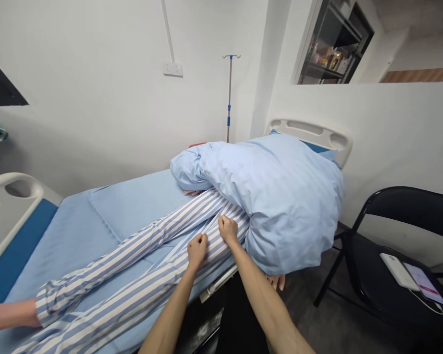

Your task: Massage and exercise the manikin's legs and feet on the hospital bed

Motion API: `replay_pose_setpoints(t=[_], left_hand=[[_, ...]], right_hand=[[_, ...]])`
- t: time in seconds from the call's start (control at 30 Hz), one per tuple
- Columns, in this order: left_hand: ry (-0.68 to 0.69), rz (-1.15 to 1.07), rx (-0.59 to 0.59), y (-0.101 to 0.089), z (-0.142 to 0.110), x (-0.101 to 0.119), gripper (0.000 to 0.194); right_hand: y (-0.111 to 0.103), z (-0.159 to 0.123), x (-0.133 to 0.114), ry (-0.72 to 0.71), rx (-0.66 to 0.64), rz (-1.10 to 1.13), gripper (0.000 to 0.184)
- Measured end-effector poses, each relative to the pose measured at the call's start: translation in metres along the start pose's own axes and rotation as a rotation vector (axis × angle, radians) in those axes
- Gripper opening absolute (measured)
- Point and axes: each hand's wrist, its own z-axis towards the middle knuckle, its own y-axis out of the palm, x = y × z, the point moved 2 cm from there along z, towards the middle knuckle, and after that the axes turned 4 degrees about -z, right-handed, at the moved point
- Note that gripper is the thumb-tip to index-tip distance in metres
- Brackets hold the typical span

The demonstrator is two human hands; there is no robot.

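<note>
A figure in blue-and-white striped trousers [140, 246] lies on a hospital bed with a light blue sheet [133, 201]. A light blue quilt [280, 196] is bunched over its upper body. My left hand [197, 250] is closed, pinching the striped cloth at the near thigh. My right hand [228, 228] is closed too, gripping the striped cloth close to the quilt's edge. A hand of the figure [276, 281] hangs below the quilt at the bed's near side. A bare ankle [7, 314] shows at the far left.
A black folding chair [395, 216] stands at the right with a white power bank [397, 269] and a phone [424, 283] on its seat. An IV pole [229, 98] stands by the wall. White bed end boards are at the left [7, 184] and at the head [310, 130].
</note>
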Motion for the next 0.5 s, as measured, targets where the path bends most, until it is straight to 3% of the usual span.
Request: replay_pose_setpoints(t=[0.07, 0.13, 0.3, 0.4, 0.5], left_hand=[[0.02, 0.034, -0.04, -0.026, -0.003, -0.019, 0.039], [0.004, 0.107, -0.033, -0.067, -0.007, -0.048, 0.039], [-0.202, 0.277, 0.072, -0.211, -0.03, -0.138, 0.039], [-0.362, 0.371, 0.18, -0.283, -0.048, -0.177, 0.034], [-0.328, 0.375, 0.214, -0.316, -0.063, -0.188, 0.032]], right_hand=[[-0.006, -0.001, -0.004, 0.024, -0.016, -0.027, 0.041], [-0.013, -0.004, -0.006, 0.029, -0.025, -0.027, 0.038], [-0.019, -0.012, -0.025, 0.058, -0.075, -0.008, 0.036], [-0.001, -0.03, -0.08, 0.025, -0.221, 0.112, 0.038], [0.029, -0.075, -0.178, -0.193, -0.399, 0.32, 0.038]])
